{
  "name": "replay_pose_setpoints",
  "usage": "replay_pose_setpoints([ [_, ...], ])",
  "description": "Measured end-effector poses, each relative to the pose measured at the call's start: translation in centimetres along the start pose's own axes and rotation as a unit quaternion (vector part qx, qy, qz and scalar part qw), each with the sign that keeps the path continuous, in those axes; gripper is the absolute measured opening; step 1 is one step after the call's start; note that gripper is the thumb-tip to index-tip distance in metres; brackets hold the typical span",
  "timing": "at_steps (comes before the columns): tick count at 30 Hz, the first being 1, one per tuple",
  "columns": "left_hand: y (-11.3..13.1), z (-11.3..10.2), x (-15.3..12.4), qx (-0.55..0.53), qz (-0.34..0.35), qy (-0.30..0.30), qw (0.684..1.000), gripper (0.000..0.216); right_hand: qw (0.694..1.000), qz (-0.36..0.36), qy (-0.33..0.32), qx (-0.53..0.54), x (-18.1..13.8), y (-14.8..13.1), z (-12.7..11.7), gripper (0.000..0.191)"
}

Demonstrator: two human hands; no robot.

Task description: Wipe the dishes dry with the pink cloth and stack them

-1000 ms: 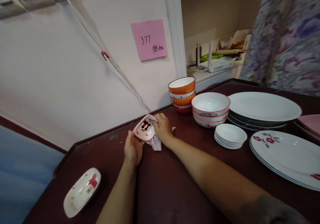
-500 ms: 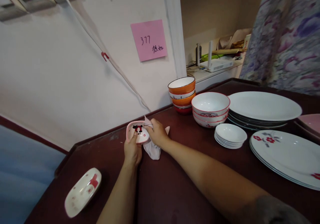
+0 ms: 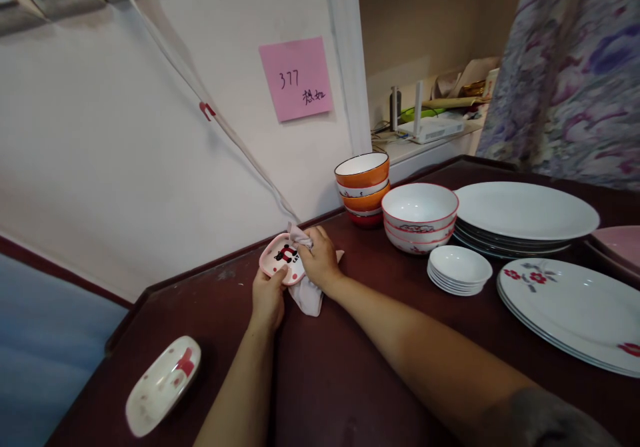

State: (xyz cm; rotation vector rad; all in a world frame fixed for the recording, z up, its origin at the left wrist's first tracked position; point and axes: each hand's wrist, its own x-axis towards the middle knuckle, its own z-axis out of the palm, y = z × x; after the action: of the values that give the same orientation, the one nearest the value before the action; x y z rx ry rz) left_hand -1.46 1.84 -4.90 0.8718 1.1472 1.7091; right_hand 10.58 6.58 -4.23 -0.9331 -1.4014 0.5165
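Note:
My left hand (image 3: 267,297) grips a small pink dish (image 3: 280,258) with a black and red cartoon figure, holding it tilted above the dark red table (image 3: 350,380) near the wall. My right hand (image 3: 320,260) is closed on a pale pink cloth (image 3: 306,295) and presses it against the dish's right rim. Part of the cloth hangs down below the hand.
A white oblong dish with red marks (image 3: 163,386) lies at the table's near left. To the right stand stacked orange bowls (image 3: 363,187), white red-rimmed bowls (image 3: 420,215), small white saucers (image 3: 459,268), stacked white plates (image 3: 525,210) and a flowered plate (image 3: 570,310). A flowered curtain (image 3: 570,67) hangs at the right.
The pink dish has been turned and shifted slightly in my left hand while my right hand moved the cloth along its rim. The other dishes have not moved.

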Motion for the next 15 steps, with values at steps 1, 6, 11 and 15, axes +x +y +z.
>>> replay_pose_setpoints([
  [1,0.0,-0.1,0.1,-0.012,0.002,0.002,1.0,0.046,1.0,0.003,-0.002,0.012,-0.3,-0.1,0.3,0.004],
  [6,0.4,-0.4,0.2,-0.077,0.007,0.036,0.996,0.051,0.993,0.084,-0.065,0.042,-1.5,-0.4,2.0,0.012],
  [11,0.8,-0.1,-0.1,-0.059,-0.002,0.008,0.998,0.041,0.996,0.082,-0.023,0.019,-0.7,0.2,1.2,0.005],
  [15,0.5,-0.1,0.0,-0.023,-0.02,0.007,1.0,0.034,0.998,0.063,0.009,0.014,0.1,0.4,0.2,0.005],
])
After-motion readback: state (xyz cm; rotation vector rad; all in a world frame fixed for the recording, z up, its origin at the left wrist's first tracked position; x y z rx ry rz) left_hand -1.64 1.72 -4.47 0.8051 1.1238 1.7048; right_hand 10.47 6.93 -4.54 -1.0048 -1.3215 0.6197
